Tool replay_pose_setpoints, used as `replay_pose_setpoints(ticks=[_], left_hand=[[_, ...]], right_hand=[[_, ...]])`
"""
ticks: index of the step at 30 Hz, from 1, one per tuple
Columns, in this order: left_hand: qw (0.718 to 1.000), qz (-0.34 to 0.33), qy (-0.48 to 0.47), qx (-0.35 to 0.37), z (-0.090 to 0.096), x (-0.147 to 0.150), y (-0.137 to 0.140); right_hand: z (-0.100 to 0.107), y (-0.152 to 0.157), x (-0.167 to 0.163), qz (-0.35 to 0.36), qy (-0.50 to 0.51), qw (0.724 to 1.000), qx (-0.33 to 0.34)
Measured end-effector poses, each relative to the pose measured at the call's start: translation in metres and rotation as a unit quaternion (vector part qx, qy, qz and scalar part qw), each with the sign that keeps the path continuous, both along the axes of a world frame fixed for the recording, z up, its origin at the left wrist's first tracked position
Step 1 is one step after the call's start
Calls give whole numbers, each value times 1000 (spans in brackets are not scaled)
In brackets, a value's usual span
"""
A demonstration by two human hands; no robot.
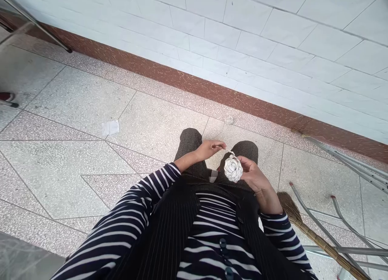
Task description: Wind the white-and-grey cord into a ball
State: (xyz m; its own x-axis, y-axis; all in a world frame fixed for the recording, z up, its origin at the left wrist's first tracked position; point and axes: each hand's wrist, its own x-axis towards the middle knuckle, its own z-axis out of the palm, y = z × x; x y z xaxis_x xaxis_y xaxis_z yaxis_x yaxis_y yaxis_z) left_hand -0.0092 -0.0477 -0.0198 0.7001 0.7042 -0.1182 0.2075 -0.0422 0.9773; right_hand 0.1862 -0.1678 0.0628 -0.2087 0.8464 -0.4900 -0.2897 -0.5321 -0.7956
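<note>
A white rose-shaped piece (233, 169) with layered, petal-like folds is held above my right thigh; its material is hard to make out. My right hand (253, 175) grips it from the right side, thumb and fingers at its edge. Thin white cord (230, 152) runs from the top of the piece toward my left hand (209, 149). The fingertips of that hand are pinched together on the cord, just up and left of the piece. On the floor beyond my knees lies a small white ball (229, 121), with a thin strand trailing from it.
A tiled wall (212, 41) with a reddish-brown baseboard (169, 73) runs ahead. To my right are a straw broom (315, 235) and a metal-legged frame (330, 219). A white paper square (110, 127) lies on the floor at left, and part of a shoe (6, 96) shows farther left.
</note>
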Motion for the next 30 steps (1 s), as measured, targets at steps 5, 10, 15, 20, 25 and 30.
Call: replay_pose_setpoints(ticks=[5,10,15,20,25,30], left_hand=[[996,-67,-50,-18,5,11,-15],[992,-83,-80,-44,-1,18,-14],[999,-10,17,37,-20,2,20],[962,30,240,129,-36,-21,53],[914,-38,351,201,-40,-20,53],[957,-79,208,187,-19,9,26]], right_hand=[[0,1,-1,15,-25,1000,12],[2,1,2,6,-22,999,23],[12,-11,5,24,5,1000,16],[32,-22,11,33,41,996,77],[51,-20,23,23,88,990,109],[51,-3,19,21,67,993,99]])
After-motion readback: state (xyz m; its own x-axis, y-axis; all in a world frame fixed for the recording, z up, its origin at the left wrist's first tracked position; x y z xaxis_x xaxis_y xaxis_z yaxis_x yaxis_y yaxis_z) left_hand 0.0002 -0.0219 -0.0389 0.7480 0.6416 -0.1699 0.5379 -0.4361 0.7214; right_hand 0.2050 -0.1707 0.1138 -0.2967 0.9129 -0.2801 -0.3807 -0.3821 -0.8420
